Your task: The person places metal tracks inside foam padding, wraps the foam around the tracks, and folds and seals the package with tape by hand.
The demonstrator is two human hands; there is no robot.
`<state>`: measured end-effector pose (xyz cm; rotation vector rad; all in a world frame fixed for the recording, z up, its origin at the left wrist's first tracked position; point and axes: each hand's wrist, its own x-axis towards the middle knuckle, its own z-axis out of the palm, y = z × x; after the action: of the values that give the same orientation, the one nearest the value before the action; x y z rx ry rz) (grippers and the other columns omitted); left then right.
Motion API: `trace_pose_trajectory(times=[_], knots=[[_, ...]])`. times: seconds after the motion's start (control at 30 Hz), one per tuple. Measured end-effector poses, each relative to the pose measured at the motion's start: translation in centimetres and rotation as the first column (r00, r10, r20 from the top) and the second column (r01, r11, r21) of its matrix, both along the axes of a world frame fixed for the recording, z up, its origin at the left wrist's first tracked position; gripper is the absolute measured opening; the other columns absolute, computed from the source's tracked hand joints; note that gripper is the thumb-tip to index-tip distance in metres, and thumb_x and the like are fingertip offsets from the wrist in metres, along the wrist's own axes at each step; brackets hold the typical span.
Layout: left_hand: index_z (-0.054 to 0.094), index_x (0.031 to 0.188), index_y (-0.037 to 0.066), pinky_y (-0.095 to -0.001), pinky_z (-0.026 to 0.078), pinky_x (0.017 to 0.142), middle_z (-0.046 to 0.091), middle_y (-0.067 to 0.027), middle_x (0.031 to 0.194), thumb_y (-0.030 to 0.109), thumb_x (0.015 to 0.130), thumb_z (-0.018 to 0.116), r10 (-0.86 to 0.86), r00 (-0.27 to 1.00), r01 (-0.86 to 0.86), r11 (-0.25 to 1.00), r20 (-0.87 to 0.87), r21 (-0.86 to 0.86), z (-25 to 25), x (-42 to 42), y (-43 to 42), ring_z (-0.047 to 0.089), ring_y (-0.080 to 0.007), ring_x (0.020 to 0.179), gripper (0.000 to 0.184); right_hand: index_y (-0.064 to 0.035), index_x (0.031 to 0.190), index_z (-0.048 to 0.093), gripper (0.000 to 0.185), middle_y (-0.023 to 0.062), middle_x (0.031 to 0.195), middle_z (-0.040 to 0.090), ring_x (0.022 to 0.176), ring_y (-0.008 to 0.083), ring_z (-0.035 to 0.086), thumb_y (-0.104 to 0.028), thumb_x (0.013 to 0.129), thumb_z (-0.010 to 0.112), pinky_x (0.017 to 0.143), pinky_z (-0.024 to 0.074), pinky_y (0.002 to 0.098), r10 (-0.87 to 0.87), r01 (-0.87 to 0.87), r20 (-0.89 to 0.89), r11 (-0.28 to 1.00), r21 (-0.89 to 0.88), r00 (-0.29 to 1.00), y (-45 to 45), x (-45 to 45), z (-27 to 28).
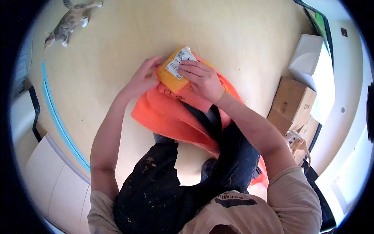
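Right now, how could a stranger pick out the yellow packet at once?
Start at the dark trousers and find the large orange material in front. At its far end, beside the left hand and partly under the right hand, is the yellow packet. Unlike the orange material, it is yellow with a white printed label.

Pale tan floor (249,39), blue strip (57,119) at left, pale wall (348,78) at right

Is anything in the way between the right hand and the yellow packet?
Nothing visible is. The right hand has its fingers on the white label of the yellow packet, and no orange material covers that spot.
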<state>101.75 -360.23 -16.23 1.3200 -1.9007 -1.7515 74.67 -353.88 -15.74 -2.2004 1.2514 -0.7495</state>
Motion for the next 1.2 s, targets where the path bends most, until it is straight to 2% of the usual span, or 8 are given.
trace_pose_trajectory(times=[0.03,0.17,0.27,0.33,0.43,0.57,0.8,1.2], knots=[[0.05,0.151,0.016,-0.038,0.048,0.103,0.057,-0.0057,0.139,0.025,0.092,0.069,0.3,0.944,-0.183,0.821,-0.136,0.541,-1.0,1.3,0.2,0.055,-0.0252,0.126,0.063,-0.0062,0.118,0.073,0.051,0.0064,0.128,0.07,0.131,0.0285,0.059,0.0,0.068,0.074,0.111,0.0486,0.0457,-0.019,0.019,0.003,0.999,-0.044,1.0,0.3,0.0,-0.3],[0.04,0.158,0.022,-0.0384,0.047,0.106,0.049,-0.0057,0.154,0.03,0.1,0.058,0.229,0.972,-0.174,0.546,0.054,0.819,-1.4,4.7,0.2,0.05,-0.0242,0.135,0.062,-0.0053,0.116,0.074,0.042,0.0045,0.131,0.068,0.129,0.0264,0.06,-0.011,0.074,0.075,0.115,0.0446,0.0478,0.009,-0.013,-0.119,0.999,-0.035,0.993,1.7,-0.2,1.5],[0.041,0.157,0.023,-0.0406,0.043,0.111,0.046,-0.0072,0.158,0.021,0.098,0.062,0.227,0.974,-0.16,0.652,0.01,0.741,0.8,6.8,1.1,0.048,-0.025,0.139,0.063,-0.0051,0.113,0.075,0.036,0.0043,0.133,0.068,0.132,0.0262,0.059,-0.013,0.079,0.075,0.117,0.0418,0.05,-0.038,0.039,-0.142,0.999,0.005,0.989,2.1,0.0,2.1],[0.045,0.155,0.025,-0.0425,0.043,0.113,0.052,-0.0071,0.152,0.004,0.088,0.067,0.055,0.998,-0.053,0.993,0.013,-0.108,2.6,6.3,4.3,0.049,-0.0258,0.141,0.073,-0.0043,0.104,0.077,0.028,0.0043,0.132,0.069,0.131,0.0248,0.059,-0.019,0.081,0.078,0.113,0.0455,0.0466,-0.112,0.11,-0.09,0.994,-0.019,0.99,2.5,0.0,0.7],[0.063,0.138,0.023,-0.0452,0.046,0.112,0.063,-0.0045,0.14,-0.003,0.075,0.073,-0.3,0.903,0.417,0.785,0.307,-0.458,7.9,5.0,4.9,0.051,-0.0253,0.139,0.068,-0.0066,0.091,0.078,0.021,0.0026,0.121,0.073,0.129,0.0274,0.058,-0.022,0.078,0.082,0.108,0.0488,0.0432,-0.16,0.162,-0.028,0.984,0.078,0.987,1.7,0.4,0.3],[0.074,0.113,0.015,-0.0478,0.048,0.11,0.072,-0.0047,0.123,0.005,0.068,0.08,-0.515,0.727,0.687,0.546,0.455,-0.479,8.7,5.2,4.1,0.056,-0.0275,0.135,0.047,-0.011,0.084,0.076,0.017,0.0129,0.132,0.06,0.123,0.0368,0.054,-0.02,0.073,0.085,0.103,0.0509,0.0412,-0.264,0.286,-0.128,0.936,0.207,0.956,-0.8,1.9,2.9],[0.076,0.092,0.011,-0.0442,0.046,0.11,0.073,-0.0039,0.109,0.011,0.069,0.084,-0.327,0.945,0.265,0.79,-0.013,-0.552,5.9,-3.0,0.8,0.063,-0.0311,0.118,0.025,-0.0138,0.092,0.076,0.023,0.0169,0.143,0.05,0.123,0.0403,0.054,-0.018,0.071,0.084,0.104,0.0509,0.043,-0.141,0.232,-0.277,0.915,0.33,0.95,-2.9,1.2,0.7],[0.075,0.11,0.004,-0.0352,0.051,0.1,0.071,-0.0087,0.125,0.016,0.081,0.085,-0.288,0.955,0.281,0.955,-0.068,-0.096,0.5,-11.0,-3.6,0.065,-0.0224,0.116,0.033,-0.0058,0.138,0.063,0.052,0.0166,0.135,0.063,0.127,0.027,0.059,-0.03,0.093,0.074,0.107,0.0472,0.036,-0.647,-0.116,0.445,0.485,0.867,0.619,-0.4,-3.9,-1.7]])
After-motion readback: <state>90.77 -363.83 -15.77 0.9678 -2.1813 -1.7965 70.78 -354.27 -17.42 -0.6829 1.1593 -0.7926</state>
